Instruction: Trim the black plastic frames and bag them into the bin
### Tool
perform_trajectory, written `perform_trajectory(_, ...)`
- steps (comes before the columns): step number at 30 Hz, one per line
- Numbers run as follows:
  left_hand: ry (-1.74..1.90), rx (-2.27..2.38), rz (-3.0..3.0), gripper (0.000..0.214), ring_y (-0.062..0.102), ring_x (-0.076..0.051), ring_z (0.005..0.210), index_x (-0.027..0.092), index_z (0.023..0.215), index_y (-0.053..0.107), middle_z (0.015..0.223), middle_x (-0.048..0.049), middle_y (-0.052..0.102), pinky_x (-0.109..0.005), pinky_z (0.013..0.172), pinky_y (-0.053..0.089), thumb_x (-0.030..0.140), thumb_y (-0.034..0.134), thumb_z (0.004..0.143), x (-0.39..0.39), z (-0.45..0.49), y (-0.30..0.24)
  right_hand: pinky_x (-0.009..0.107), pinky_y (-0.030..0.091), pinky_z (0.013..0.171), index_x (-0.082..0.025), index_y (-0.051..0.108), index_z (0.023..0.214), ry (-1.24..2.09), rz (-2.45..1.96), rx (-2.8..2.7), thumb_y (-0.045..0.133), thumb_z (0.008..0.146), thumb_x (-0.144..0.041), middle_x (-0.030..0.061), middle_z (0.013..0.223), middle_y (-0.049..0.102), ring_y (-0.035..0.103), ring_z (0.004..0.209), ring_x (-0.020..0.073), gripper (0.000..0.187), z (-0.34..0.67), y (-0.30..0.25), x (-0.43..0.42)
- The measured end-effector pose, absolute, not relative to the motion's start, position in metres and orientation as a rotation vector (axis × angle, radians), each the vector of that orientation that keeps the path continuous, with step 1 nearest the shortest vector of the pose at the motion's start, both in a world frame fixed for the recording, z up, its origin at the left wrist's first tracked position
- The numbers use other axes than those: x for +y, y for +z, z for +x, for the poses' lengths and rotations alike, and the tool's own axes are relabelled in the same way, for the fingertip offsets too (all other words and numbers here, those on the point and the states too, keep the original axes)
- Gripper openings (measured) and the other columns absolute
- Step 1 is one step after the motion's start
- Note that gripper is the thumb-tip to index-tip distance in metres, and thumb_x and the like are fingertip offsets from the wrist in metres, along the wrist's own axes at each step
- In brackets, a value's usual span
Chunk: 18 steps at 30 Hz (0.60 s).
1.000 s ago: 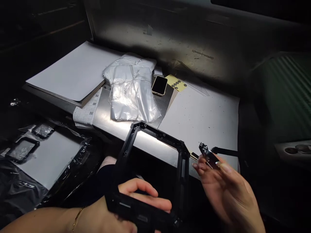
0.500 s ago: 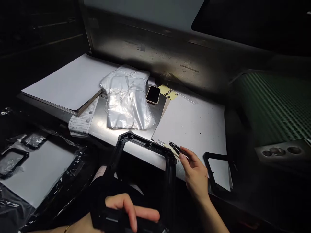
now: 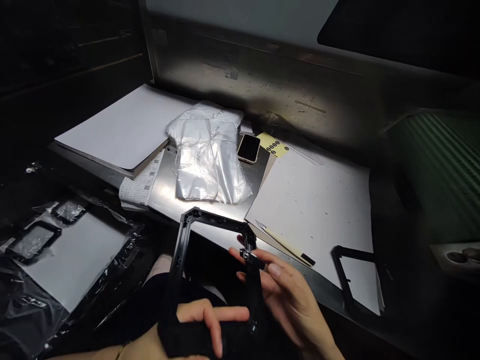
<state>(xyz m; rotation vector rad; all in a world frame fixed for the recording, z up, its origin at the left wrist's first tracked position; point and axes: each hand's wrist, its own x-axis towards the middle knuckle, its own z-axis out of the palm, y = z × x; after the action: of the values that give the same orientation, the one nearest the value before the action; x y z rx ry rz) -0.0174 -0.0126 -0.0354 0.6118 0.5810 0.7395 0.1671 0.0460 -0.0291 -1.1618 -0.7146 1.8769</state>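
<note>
My left hand [image 3: 210, 317] is closed around the lower part of a black plastic frame [image 3: 215, 217] with cut corners and small screw holes. The frame is tilted up in front of me. At its right side, my right hand [image 3: 294, 295] pinches a small dark tool with a shiny metal end [image 3: 252, 257]; it looks like a nail clipper. The metal end overlaps the frame's right bar, but I cannot tell if they touch. A craft knife [image 3: 285, 242] with a pale handle lies on the white sheets [image 3: 318, 200] beyond my right hand.
A second black frame [image 3: 343, 282] rests at the sheets' right corner. Bundled clear plastic bags [image 3: 206, 160], a phone [image 3: 249, 148], yellow stickers [image 3: 273, 145] and a paper stack [image 3: 123, 125] lie on the metal table [image 3: 165, 187]. More frames [image 3: 37, 240] sit left on black plastic.
My right hand has lifted the small tool from beside the craft knife and brought it left and down to the frame's right bar. The view has shifted slightly left.
</note>
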Motion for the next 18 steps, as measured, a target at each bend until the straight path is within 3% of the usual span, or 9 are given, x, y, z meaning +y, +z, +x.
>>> perform_trajectory(3,0.61,0.594,0.662,0.024,0.042,-0.026,0.117,0.024,0.092,0.064,0.125,-0.004,0.051,-0.043,0.098,0.029,0.027,0.063,0.069,-0.016,-0.019,-0.047,0.023,0.046,0.055,-0.02,0.066,0.08,1.852,-1.148,-0.847,0.062,0.069,-0.031,0.0081,0.107,0.061,0.059,0.073,0.0152,0.016,0.169,-0.03,0.054)
perform_trajectory(6,0.525,0.576,0.598,0.049,0.057,-0.026,0.1,0.028,0.116,0.049,0.116,-0.0066,0.059,-0.042,0.087,0.039,0.03,0.063,0.069,-0.008,-0.033,-0.051,0.02,0.044,0.054,-0.02,0.065,0.079,1.865,-1.159,-1.048,0.062,0.07,-0.032,0.0066,0.103,0.061,0.056,0.067,0.0101,0.016,0.181,-0.024,0.065)
perform_trajectory(10,0.468,0.533,0.51,0.045,0.059,-0.029,0.097,0.015,0.115,0.049,0.11,-0.0161,0.061,-0.046,0.084,0.039,0.044,0.032,0.084,0.016,-0.056,-0.047,0.024,0.044,0.059,-0.02,0.063,0.081,1.921,-1.065,-1.614,0.058,0.071,-0.029,0.0037,0.09,0.06,0.055,0.071,0.0131,0.015,0.191,-0.013,0.073)
perform_trajectory(13,0.379,0.411,0.511,0.044,0.061,-0.033,0.091,0.013,0.112,0.048,0.096,-0.0174,0.067,-0.048,0.077,0.042,0.041,0.046,0.078,0.026,-0.062,-0.046,0.035,0.042,0.08,-0.022,0.062,0.084,1.841,-0.988,-1.953,0.057,0.07,-0.024,0.0026,0.086,0.061,0.055,0.089,0.0192,0.015,0.19,-0.008,0.074)
perform_trajectory(16,0.405,0.392,0.537,0.034,0.065,-0.033,0.08,0.014,0.102,0.048,0.083,-0.0149,0.07,-0.048,0.074,0.043,0.032,0.056,0.075,0.022,-0.059,-0.046,0.043,0.029,0.096,-0.025,0.061,0.086,1.764,-1.011,-1.961,0.056,0.071,-0.029,0.0044,0.118,0.052,0.041,0.114,0.024,0.016,0.192,-0.003,0.075)
perform_trajectory(18,0.495,0.446,0.562,0.029,0.065,-0.03,0.081,0.016,0.101,0.047,0.089,-0.0139,0.069,-0.046,0.078,0.042,0.028,0.056,0.076,0.016,-0.056,-0.043,0.041,0.032,0.095,-0.026,0.061,0.086,1.598,-1.068,-1.878,0.055,0.073,-0.034,0.0039,0.124,0.046,0.041,0.115,0.0239,0.017,0.196,0.003,0.075)
